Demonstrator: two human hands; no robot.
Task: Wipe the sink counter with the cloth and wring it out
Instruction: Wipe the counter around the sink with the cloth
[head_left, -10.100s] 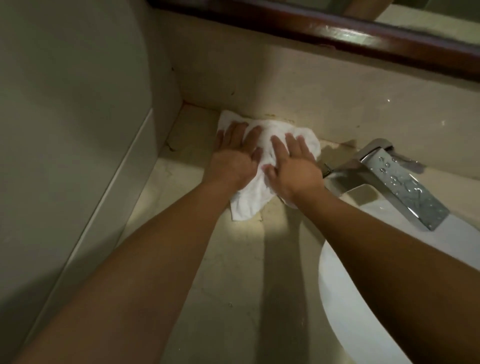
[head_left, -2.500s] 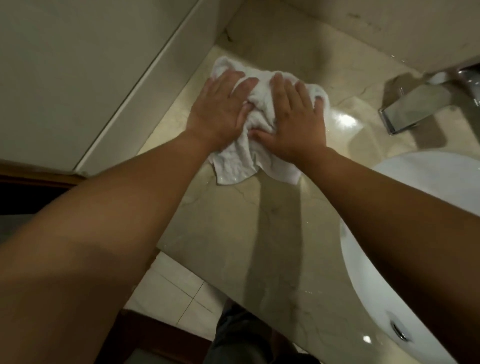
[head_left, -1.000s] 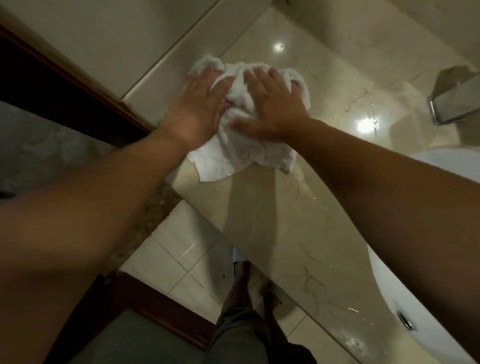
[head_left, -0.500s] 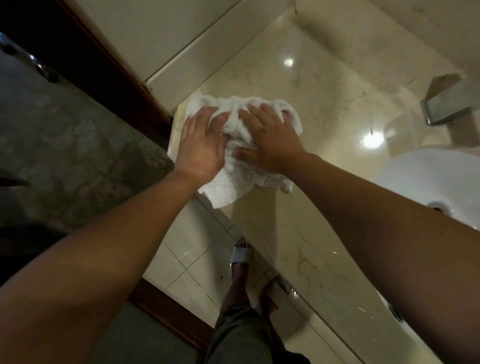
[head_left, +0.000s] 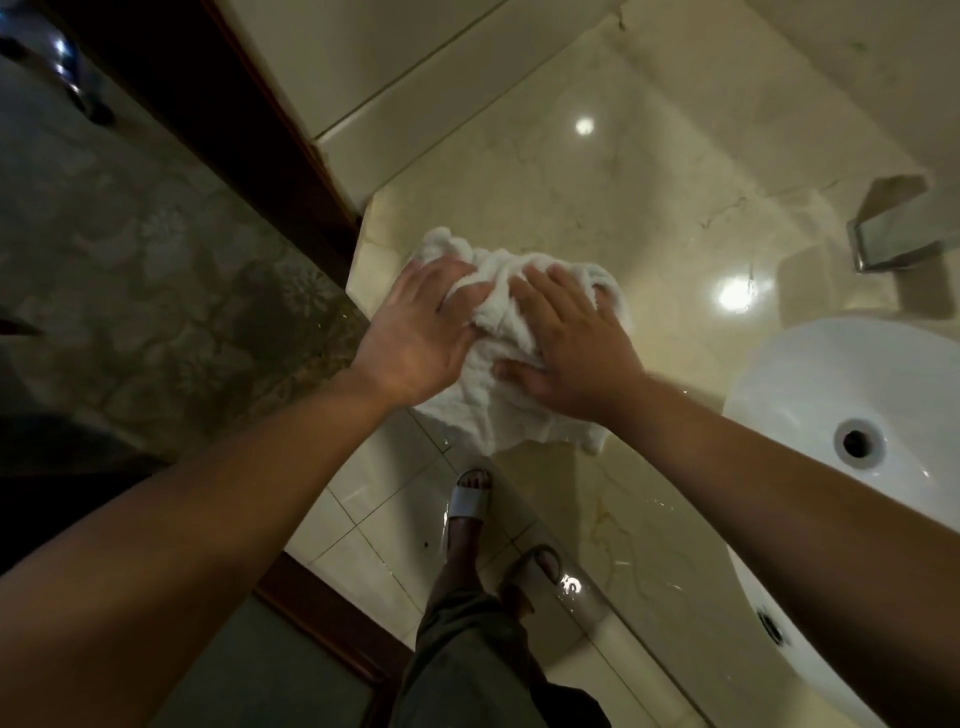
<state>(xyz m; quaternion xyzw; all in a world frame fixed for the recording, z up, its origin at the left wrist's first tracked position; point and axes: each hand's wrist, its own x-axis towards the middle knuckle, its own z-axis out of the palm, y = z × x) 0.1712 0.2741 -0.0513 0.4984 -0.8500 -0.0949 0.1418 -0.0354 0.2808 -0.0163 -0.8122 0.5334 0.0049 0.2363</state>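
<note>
A crumpled white cloth (head_left: 498, 410) lies at the front left corner of the beige marble counter (head_left: 571, 197), and its lower edge hangs over the counter's front edge. My left hand (head_left: 415, 332) is on the cloth's left side with its fingertips dug into the bunched folds. Flat on the right side rests my right hand (head_left: 566, 343), fingers spread and thumb pressed against the fabric. The cloth is heaped up between the two hands.
A white basin (head_left: 831, 374) with its drain (head_left: 857, 441) sits to the right, and a chrome faucet (head_left: 904, 234) stands behind it. A side wall (head_left: 363, 62) and a dark wooden frame (head_left: 234, 130) bound the counter's left. My sandalled feet (head_left: 470, 499) stand on floor tiles below.
Both hands have dragged the cloth from the back wall along the counter to its front left corner. The cloth now overhangs the edge and is more bunched, with my left fingers sunk into it.
</note>
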